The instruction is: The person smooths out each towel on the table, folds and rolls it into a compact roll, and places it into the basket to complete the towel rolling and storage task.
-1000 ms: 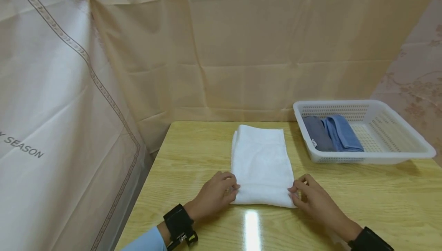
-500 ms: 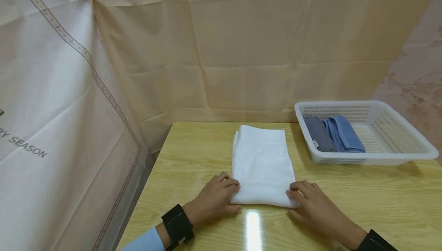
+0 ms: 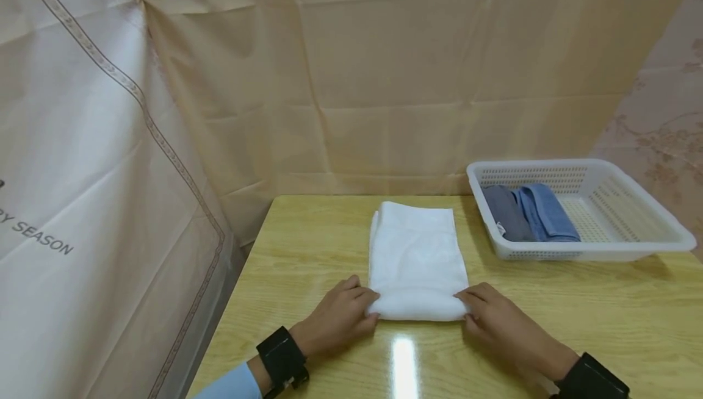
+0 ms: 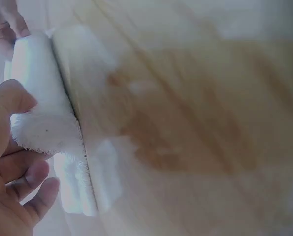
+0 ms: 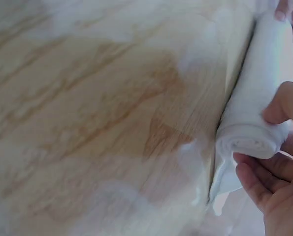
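A white towel (image 3: 414,252) lies on the table, its near edge rolled into a thick roll while the far part stays flat and folded. My left hand (image 3: 340,313) grips the left end of that roll; in the left wrist view its thumb (image 4: 18,98) is on the roll, with fingers beneath. At the right end my right hand (image 3: 502,326) pinches the roll between thumb and fingers. The right wrist view shows the spiral end of the rolled towel (image 5: 249,142) beside the thumb (image 5: 281,105).
A white plastic basket (image 3: 631,248) stands at the right back of the wooden table (image 3: 296,246). In its left part lie a dark grey folded cloth (image 3: 506,213) and a blue folded towel (image 3: 549,213). A beige cloth curtain (image 3: 384,82) hangs behind.
The towel's near edge has been turned over into a thicker roll, moved slightly away from me. Both hands have shifted their fingers and now hold the roll's ends. The basket stays put.
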The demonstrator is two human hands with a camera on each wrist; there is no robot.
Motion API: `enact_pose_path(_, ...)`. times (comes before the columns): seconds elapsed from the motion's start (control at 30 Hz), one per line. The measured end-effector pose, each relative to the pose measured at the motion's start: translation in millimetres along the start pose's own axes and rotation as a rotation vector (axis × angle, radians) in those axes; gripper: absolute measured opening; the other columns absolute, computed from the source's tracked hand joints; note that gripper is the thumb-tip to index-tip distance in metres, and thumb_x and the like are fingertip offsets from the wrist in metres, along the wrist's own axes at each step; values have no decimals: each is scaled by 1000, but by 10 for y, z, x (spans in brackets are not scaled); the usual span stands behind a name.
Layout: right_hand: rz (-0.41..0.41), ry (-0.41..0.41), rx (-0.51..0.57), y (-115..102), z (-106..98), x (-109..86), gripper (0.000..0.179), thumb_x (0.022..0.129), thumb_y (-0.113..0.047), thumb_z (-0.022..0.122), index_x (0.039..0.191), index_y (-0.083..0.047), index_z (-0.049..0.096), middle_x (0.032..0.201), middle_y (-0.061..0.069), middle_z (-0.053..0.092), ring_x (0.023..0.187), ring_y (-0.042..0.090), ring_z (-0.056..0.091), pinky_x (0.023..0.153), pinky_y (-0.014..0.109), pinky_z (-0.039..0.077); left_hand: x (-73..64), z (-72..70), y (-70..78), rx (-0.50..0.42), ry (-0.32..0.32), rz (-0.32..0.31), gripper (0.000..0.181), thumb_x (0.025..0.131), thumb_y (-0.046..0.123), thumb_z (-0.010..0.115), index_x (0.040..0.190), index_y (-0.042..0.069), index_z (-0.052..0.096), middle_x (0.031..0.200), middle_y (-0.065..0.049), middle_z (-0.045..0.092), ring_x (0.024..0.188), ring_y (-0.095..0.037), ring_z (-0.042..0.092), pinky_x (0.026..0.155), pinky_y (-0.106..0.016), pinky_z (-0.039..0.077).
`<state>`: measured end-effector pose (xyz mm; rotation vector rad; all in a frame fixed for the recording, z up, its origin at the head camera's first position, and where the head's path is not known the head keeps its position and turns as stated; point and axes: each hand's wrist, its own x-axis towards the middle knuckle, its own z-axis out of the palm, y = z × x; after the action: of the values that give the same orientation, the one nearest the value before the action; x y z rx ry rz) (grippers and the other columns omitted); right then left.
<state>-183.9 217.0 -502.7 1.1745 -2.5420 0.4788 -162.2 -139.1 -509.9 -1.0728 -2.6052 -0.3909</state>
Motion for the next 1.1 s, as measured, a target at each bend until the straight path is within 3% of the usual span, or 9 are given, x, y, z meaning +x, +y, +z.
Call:
enact_pose_path(0.1, 98, -57, 113, 34, -19, 26, 31, 90, -9, 76, 121, -4, 72, 109, -5, 66, 97, 10, 56, 78, 31, 55, -12, -7, -33, -144, -49, -75, 25, 103, 33, 64, 117, 15, 74, 98, 11, 70, 82, -7, 41, 72, -18, 38)
enact_pose_path(0.23, 250, -120, 389, 88, -74, 49, 27, 100, -13, 68, 127, -9, 64, 89, -11, 59, 81, 2, 49, 66, 25, 46, 33, -27, -51, -330, -109, -210, 26, 107, 40, 55, 102, 23, 73, 79, 16, 58, 76, -8, 38, 65, -20, 36)
enact_pose_path(0.33, 286, -120, 551, 115, -91, 79, 27, 103, -11, 64, 127, -9, 53, 72, -12, 47, 65, 1, 43, 55, 24, 39, 54, -39, -66, -443, -121, -319, 25, 107, 44, 54, 103, 25, 70, 79, 13, 53, 76, -8, 42, 63, -21, 38)
enact_pose_path(0.47, 271, -99, 587, 130, -59, 105, 24, 103, -8, 62, 124, -10, 51, 68, -12, 44, 59, 0, 40, 50, 23, 38, 73, -5, -90, -554, -87, -379, 19, 107, 40, 56, 119, 26, 60, 92, 11, 61, 84, -3, 57, 69, -23, 48)
enact_pose_path(0.57, 284, -74, 501, 125, -12, 93, 18, 103, -9, 63, 119, -18, 60, 80, -12, 54, 68, 1, 47, 58, 24, 44, 92, 24, -94, -575, -66, -362, 15, 108, 35, 56, 121, 28, 58, 92, 11, 66, 84, -4, 64, 72, -24, 51)
enact_pose_path(0.77, 136, 112, 120, 108, 47, 60, 27, 87, -10, 81, 107, -26, 77, 110, 0, 58, 85, 9, 53, 60, 23, 44, 102, 17, -33, -443, 8, -320, 6, 103, 26, 66, 107, 23, 70, 97, 11, 65, 88, -6, 61, 73, -24, 51)
enact_pose_path(0.87, 39, 185, -7, 122, 56, 78, 14, 98, -29, 73, 106, -22, 81, 112, 6, 60, 82, 15, 54, 59, 26, 44, 101, 26, -20, -310, 67, -265, 6, 100, 24, 70, 100, 20, 74, 104, 9, 61, 93, -8, 57, 71, -20, 49)
enact_pose_path(1.0, -30, 175, -133, 80, 59, 61, 44, 106, -50, 53, 111, -16, 81, 112, 7, 61, 87, 21, 54, 64, 36, 46, 68, 60, -35, -126, 89, -192, 14, 98, 33, 71, 102, 21, 79, 108, 7, 61, 90, -8, 54, 64, -13, 44)
enact_pose_path(1.1, -64, 120, -181, 37, 18, 29, 41, 91, -43, 77, 117, -11, 78, 115, 6, 61, 92, 21, 52, 69, 39, 48, 57, 77, -33, -7, 82, -126, 32, 93, 47, 75, 110, 20, 80, 112, 6, 63, 84, -8, 51, 58, -12, 40)
